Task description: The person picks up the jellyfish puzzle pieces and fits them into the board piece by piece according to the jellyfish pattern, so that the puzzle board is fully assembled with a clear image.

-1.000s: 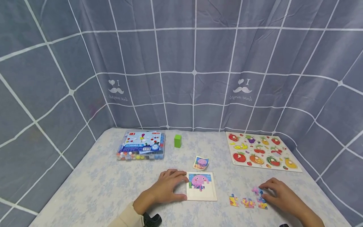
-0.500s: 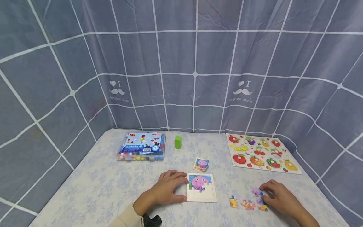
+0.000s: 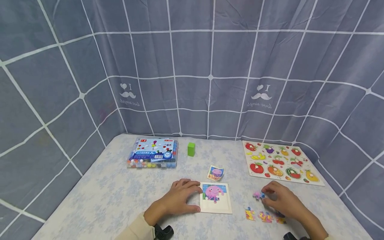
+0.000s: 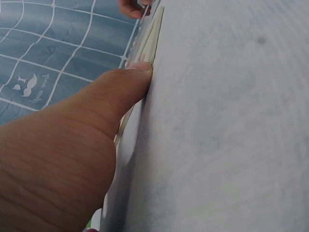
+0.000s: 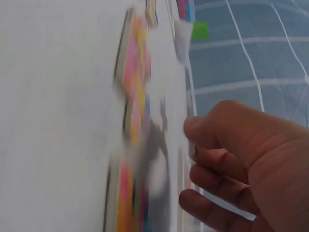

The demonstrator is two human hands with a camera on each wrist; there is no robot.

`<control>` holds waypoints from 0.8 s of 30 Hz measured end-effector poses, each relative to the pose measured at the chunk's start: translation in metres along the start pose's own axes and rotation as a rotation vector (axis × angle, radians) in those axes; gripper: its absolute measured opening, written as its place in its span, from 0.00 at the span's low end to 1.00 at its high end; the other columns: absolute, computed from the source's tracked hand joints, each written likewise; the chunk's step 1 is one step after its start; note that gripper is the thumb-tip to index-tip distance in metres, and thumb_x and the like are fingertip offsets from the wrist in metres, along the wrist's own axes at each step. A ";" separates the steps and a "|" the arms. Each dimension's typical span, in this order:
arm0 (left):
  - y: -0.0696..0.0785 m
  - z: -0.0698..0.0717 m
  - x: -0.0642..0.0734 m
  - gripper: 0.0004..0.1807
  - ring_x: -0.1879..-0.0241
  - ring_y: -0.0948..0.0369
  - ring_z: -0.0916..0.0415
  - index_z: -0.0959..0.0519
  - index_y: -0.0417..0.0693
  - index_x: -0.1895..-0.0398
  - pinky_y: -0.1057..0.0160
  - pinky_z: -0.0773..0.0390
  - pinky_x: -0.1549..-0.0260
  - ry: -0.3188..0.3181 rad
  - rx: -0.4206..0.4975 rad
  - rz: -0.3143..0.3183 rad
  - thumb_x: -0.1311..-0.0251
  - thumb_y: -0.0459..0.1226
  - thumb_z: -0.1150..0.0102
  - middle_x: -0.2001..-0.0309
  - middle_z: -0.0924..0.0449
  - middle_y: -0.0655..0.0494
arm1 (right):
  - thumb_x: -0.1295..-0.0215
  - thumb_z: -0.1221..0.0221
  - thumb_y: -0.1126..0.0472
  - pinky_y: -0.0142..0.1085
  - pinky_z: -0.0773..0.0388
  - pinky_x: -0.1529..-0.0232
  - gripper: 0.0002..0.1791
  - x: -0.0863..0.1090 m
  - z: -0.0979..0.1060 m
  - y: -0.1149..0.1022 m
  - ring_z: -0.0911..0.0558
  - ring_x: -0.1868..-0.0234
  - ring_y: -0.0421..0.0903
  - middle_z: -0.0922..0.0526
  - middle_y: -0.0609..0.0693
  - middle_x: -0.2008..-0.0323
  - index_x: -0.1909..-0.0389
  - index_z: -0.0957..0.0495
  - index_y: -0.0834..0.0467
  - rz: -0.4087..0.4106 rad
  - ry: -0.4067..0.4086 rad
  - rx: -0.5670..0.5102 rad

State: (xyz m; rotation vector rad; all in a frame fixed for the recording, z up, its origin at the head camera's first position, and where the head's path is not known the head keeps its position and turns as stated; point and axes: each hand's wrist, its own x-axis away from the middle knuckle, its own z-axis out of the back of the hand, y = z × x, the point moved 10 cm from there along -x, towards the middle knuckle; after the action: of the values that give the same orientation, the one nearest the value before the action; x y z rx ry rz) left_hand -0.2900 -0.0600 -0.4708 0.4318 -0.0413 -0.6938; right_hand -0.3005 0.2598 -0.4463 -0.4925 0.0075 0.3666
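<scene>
My left hand (image 3: 180,198) rests at the left side of a square puzzle board (image 3: 223,207), thumb and index fingertip against its edge. In the left wrist view the thumb (image 4: 116,89) lies along that edge. A pink octopus picture fills the board's upper part, and its lower part is bare. To the right, my right hand (image 3: 285,201) pinches a pink and blue jigsaw piece (image 3: 258,195) between thumb and fingers. Near it lie a yellow jigsaw piece (image 3: 250,214), a pink and yellow one (image 3: 265,217) and another (image 3: 281,220), partly hidden by the hand.
Behind the board lies a small octopus picture card (image 3: 215,173). Farther back are a green block (image 3: 191,149) and a clear-sided box of coloured balls (image 3: 152,153). A fruit puzzle board (image 3: 282,163) lies at the back right, before a grey-blue curtain (image 3: 192,66).
The right hand has moved left and slightly away from me, carrying the pink and blue jigsaw piece off from the other loose pieces. The left hand stays at the puzzle board.
</scene>
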 end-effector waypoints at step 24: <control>0.003 0.002 0.001 0.27 0.32 0.50 0.39 0.24 0.66 0.39 0.38 0.41 0.42 0.019 0.009 -0.021 0.39 0.60 0.36 0.30 0.33 0.62 | 0.40 0.28 0.53 0.41 0.23 0.56 0.10 -0.051 -0.062 -0.110 0.26 0.59 0.37 0.25 0.37 0.59 0.61 0.19 0.48 0.299 -0.118 0.014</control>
State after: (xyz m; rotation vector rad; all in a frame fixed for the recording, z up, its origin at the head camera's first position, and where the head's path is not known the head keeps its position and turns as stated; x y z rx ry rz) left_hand -0.2878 -0.0594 -0.4675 0.4481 -0.0215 -0.7104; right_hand -0.3049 0.1241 -0.4454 -0.4554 -0.0307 0.6876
